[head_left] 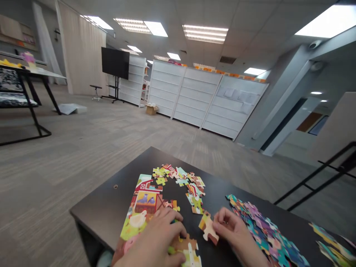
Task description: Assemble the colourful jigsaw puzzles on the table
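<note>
A partly joined jigsaw puzzle [137,219] with a farm picture, showing a red barn and a white hen, lies at the left of the black table. My left hand [160,239] rests over its right part with fingers spread, hiding some of it. Between the thumb and fingers of my right hand [233,230] is the edge of a yellow, cream and brown puzzle piece [208,228], just right of the joined part. Loose farm puzzle pieces [195,189] form a curved row beyond both hands.
Right of my right hand lies a heap of teal and purple puzzle pieces [260,226]. More colourful pieces [335,244] sit at the far right. The black table [111,202] ends at a corner ahead. White shelving [189,96] and a screen on a stand [115,63] stand across the carpet.
</note>
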`<state>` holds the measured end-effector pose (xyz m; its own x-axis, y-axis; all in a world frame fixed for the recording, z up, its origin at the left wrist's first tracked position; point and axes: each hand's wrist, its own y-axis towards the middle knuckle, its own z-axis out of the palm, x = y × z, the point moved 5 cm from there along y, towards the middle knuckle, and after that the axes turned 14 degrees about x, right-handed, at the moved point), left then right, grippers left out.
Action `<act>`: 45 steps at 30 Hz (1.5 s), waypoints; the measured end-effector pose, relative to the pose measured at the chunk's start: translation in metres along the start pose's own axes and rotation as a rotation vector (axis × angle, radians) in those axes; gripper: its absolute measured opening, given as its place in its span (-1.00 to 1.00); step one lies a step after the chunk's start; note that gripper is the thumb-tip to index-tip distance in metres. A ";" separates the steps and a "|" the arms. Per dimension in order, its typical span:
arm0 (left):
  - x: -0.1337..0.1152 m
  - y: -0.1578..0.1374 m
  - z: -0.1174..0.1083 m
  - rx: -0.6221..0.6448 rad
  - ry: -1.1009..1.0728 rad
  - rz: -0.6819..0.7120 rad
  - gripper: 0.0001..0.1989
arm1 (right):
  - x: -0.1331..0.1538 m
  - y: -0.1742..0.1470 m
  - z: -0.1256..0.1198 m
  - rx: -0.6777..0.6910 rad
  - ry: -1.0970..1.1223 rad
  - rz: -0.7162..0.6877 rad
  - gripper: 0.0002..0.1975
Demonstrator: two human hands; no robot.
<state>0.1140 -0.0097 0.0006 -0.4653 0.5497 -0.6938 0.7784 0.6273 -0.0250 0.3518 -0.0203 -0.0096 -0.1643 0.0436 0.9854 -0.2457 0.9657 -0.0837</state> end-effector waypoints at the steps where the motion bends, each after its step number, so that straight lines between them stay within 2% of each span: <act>1: -0.002 0.000 -0.001 0.014 -0.006 -0.016 -0.63 | 0.001 -0.001 0.000 -0.007 0.006 -0.013 -0.60; 2: -0.003 -0.001 -0.002 0.029 -0.008 -0.033 -0.62 | 0.002 -0.002 0.000 -0.010 0.015 -0.017 -0.61; 6: -0.008 0.001 -0.004 0.080 0.002 -0.083 -0.62 | 0.007 -0.006 0.005 0.029 -0.003 0.021 -0.44; 10: -0.011 0.004 -0.005 0.110 0.017 -0.096 -0.64 | 0.007 -0.007 0.012 0.037 0.022 0.077 -0.58; 15: -0.011 0.003 -0.006 0.090 0.010 -0.079 -0.64 | 0.004 -0.010 0.016 0.050 0.103 0.085 -0.56; 17: -0.011 0.003 -0.006 0.077 0.012 -0.069 -0.64 | 0.005 -0.010 0.016 0.042 0.058 0.082 -0.46; 19: -0.010 0.003 -0.005 0.074 0.017 -0.070 -0.65 | 0.009 -0.011 0.017 0.042 -0.027 0.098 -0.46; 21: -0.010 0.003 -0.005 0.088 0.016 -0.073 -0.65 | 0.012 -0.012 0.019 0.054 -0.140 0.129 -0.60; 24: -0.010 0.003 -0.005 0.093 0.006 -0.074 -0.66 | 0.018 -0.017 0.017 0.071 -0.497 0.201 -0.82; 27: -0.009 0.004 -0.006 0.104 0.007 -0.083 -0.67 | 0.027 -0.025 0.010 0.051 -0.909 0.233 -0.95; 30: -0.008 0.005 -0.006 0.126 0.025 -0.083 -0.66 | 0.035 -0.027 -0.002 0.017 -1.071 0.201 -0.99; 34: -0.006 0.004 -0.004 0.126 0.038 -0.078 -0.62 | 0.045 -0.006 -0.029 -0.108 -1.092 0.140 -0.86; 36: -0.005 0.004 -0.002 0.111 0.046 -0.058 -0.60 | 0.049 0.016 -0.037 -0.097 -1.066 0.070 -0.75; 39: -0.001 0.006 0.000 0.083 0.072 -0.003 -0.61 | 0.052 0.055 -0.032 0.065 -1.063 -0.071 -0.60; 42: 0.006 0.009 0.004 0.041 0.094 0.056 -0.63 | 0.049 0.088 -0.016 0.241 -1.091 -0.175 -0.35; 45: 0.015 0.011 0.008 0.014 0.095 0.097 -0.62 | 0.045 0.106 -0.003 0.345 -1.116 -0.215 -0.30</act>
<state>0.1196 0.0008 -0.0159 -0.4244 0.6576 -0.6224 0.8274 0.5608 0.0284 0.3210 0.0847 0.0266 -0.7878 -0.5236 0.3244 -0.5867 0.7983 -0.1363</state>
